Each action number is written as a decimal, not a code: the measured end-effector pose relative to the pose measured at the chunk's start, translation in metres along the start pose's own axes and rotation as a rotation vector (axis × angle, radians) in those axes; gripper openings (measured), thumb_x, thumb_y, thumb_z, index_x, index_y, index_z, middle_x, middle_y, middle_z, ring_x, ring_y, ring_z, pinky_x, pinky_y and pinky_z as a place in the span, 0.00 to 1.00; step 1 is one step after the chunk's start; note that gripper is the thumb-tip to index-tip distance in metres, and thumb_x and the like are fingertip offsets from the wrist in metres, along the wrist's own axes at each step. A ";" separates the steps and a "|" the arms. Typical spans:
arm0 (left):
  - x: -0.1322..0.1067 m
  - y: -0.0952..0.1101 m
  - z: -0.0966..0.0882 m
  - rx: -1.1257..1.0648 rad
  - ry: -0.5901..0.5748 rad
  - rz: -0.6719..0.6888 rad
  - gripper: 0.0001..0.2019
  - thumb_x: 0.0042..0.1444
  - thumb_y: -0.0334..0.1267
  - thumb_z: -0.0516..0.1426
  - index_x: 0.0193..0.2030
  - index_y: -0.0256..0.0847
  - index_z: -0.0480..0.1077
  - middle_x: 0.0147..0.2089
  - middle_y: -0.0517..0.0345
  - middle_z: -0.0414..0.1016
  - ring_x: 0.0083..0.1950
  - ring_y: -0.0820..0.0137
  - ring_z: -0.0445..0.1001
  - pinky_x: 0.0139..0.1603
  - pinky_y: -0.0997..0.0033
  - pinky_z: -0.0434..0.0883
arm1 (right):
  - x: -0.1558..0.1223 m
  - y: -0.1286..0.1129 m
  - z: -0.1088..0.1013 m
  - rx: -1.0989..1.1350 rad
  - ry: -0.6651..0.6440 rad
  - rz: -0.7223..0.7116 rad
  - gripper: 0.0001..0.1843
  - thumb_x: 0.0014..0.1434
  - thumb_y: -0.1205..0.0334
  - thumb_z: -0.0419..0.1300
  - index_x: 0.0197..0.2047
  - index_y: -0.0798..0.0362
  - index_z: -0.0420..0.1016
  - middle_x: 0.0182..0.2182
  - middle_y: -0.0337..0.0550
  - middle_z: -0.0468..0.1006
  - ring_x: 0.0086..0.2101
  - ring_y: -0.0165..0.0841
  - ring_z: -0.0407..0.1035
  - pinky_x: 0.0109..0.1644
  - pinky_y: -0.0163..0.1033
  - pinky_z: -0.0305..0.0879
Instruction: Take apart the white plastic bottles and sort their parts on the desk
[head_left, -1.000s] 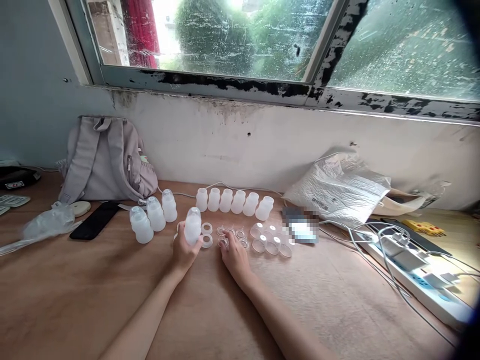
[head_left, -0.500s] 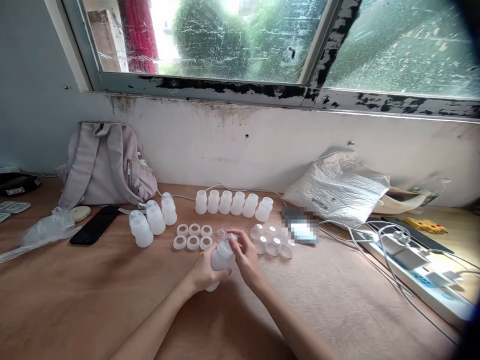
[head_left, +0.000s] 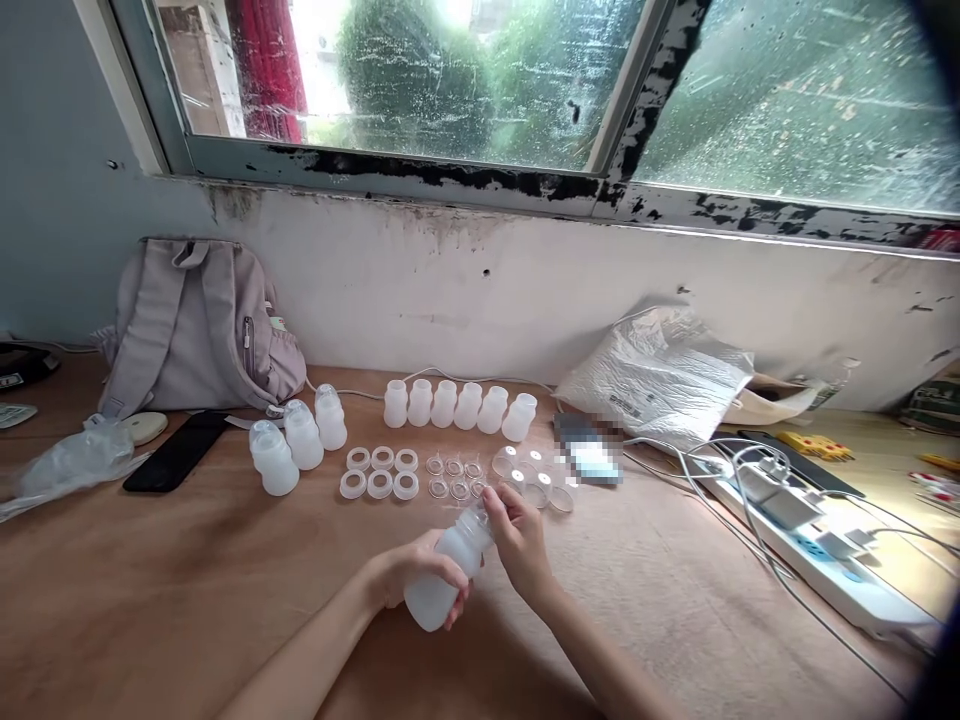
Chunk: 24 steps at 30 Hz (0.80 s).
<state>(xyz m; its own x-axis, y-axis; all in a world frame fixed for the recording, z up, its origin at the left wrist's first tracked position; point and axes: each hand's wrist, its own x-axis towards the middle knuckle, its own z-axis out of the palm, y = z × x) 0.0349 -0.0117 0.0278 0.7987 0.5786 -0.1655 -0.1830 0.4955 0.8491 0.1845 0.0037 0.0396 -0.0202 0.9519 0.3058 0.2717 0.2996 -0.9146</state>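
Tilted to the right over the table, a frosted white baby bottle (head_left: 435,600) is wrapped in the fingers of my left hand (head_left: 424,568). My right hand (head_left: 519,535) pinches the clear nipple (head_left: 478,515) at its top; the fingertips partly hide that nipple. Just beyond my hands lie several clear nipples (head_left: 454,467) in two rows. White collar rings (head_left: 380,484) are laid out left of them, and clear dome caps (head_left: 536,494) sit to their right.
Three capped bottles (head_left: 303,436) stand at the left, and several uncapped bottles (head_left: 444,404) line up at the back. A black phone (head_left: 176,453), plastic bag (head_left: 79,455) and backpack (head_left: 199,325) are farther left. A silver bag (head_left: 656,370) and a power strip (head_left: 825,560) with cables occupy the right.
The bottle has come nearer to me and tilts more, its top pointing right. My right hand has shifted right and down with its top, uncovering the clear nipples on the table.
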 end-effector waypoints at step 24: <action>-0.009 0.001 -0.026 -0.324 0.182 0.299 0.14 0.47 0.38 0.52 0.42 0.39 0.62 0.27 0.62 0.62 0.22 0.77 0.64 0.24 0.73 0.64 | 0.009 0.053 -0.069 -0.756 0.031 -0.207 0.20 0.51 0.45 0.54 0.39 0.52 0.66 0.35 0.48 0.71 0.36 0.40 0.65 0.40 0.44 0.61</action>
<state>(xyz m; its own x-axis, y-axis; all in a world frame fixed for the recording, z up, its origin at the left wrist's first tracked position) 0.0126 0.0007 0.0164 0.5756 0.8163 -0.0476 -0.5818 0.4498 0.6776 0.2650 0.0231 0.0123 -0.1178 0.8759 0.4679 0.8469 0.3346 -0.4132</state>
